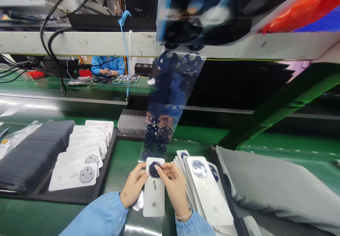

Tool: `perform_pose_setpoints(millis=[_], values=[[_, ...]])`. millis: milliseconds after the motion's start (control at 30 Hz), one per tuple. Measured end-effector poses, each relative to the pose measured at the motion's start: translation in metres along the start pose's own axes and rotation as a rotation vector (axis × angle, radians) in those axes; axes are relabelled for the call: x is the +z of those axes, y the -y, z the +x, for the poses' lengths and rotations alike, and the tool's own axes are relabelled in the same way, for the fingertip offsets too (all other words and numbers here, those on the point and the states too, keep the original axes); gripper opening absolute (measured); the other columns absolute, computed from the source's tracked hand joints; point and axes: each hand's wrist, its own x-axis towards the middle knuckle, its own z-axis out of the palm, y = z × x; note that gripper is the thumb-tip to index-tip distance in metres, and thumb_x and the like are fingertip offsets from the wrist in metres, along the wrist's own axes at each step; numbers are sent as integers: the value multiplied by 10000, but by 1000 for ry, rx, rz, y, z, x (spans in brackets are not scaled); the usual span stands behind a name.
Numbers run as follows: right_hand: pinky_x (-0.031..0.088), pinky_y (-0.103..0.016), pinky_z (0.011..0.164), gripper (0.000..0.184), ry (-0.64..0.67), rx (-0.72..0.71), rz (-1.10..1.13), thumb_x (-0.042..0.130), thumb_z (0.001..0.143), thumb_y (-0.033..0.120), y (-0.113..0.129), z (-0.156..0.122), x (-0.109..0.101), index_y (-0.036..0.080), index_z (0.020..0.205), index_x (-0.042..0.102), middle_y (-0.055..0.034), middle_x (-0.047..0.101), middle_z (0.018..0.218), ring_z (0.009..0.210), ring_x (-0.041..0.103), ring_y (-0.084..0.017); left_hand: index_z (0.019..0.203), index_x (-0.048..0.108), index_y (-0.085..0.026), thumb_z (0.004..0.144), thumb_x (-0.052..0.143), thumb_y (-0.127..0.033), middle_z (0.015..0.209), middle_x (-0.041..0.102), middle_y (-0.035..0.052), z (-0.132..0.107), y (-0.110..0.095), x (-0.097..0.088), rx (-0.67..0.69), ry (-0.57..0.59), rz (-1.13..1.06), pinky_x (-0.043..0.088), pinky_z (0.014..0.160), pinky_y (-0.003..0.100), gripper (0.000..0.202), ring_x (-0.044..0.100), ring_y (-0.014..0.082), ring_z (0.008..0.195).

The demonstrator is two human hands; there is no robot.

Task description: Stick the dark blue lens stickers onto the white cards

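Note:
A white phone back cover (154,193) lies flat on the green bench in front of me. My left hand (134,188) grips its upper left edge with curled fingers. My right hand (174,186) presses a dark round film (154,169) onto the cover's camera ring with thumb and forefinger. A long clear strip (170,97) carrying several dark blue round films hangs down from above to just behind the cover. Both sleeves are light blue.
A fanned stack of white covers (205,188) lies right of my hands. A black tray (79,193) on the left holds white covers (82,151) and a dark stack (32,154). A grey sheet (278,186) lies at right. A person in blue (107,66) works at the far bench.

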Motion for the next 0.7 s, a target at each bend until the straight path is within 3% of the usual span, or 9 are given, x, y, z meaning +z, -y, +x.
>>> perform_pose_setpoints(millis=[367, 500, 700], values=[[404, -257, 533, 265, -39, -37, -52, 734, 728, 426, 2, -2, 2, 188, 779, 628, 30, 548, 612, 525, 463, -125, 1129, 573, -156, 840, 647, -446, 722, 722, 20, -1, -2, 2, 1, 1, 23, 469, 567, 197, 416, 617, 116, 578], [412, -261, 539, 239, -49, -68, -87, 713, 747, 415, 7, -7, 5, 193, 786, 631, 32, 543, 597, 527, 473, -133, 1116, 610, -151, 836, 651, -439, 852, 752, 66, -2, -4, 5, 25, -16, 53, 512, 652, 238, 403, 677, 167, 704], [452, -308, 638, 153, -52, -295, -253, 670, 808, 366, 12, -16, 9, 218, 840, 649, -36, 624, 769, 682, 551, -194, 1107, 632, -146, 842, 649, -414, 961, 761, 101, -2, -4, 7, 46, -63, 54, 538, 696, 255, 377, 708, 210, 810]])
